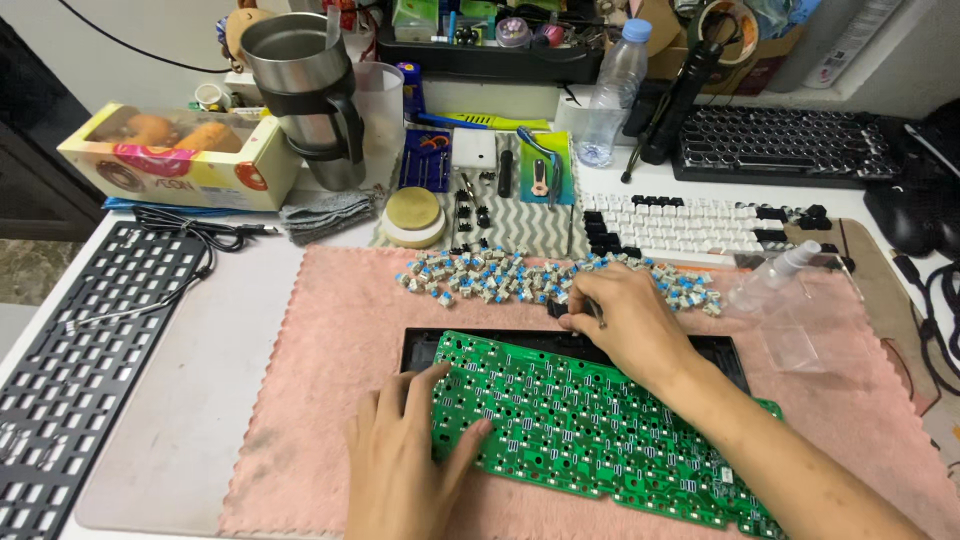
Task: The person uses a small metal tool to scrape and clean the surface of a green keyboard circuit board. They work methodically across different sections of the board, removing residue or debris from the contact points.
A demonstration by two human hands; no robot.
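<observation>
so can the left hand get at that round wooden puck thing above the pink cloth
Probably yes: the left hand rests on the green circuit board, and only flat pink cloth and loose blue switches lie between it and the wooden puck.

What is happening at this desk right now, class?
A person works on a green circuit board lying on a pink cloth. The left hand presses its near-left corner flat; the right hand pinches a small metal tool at the board's far edge. Loose blue key switches lie heaped behind.
</observation>
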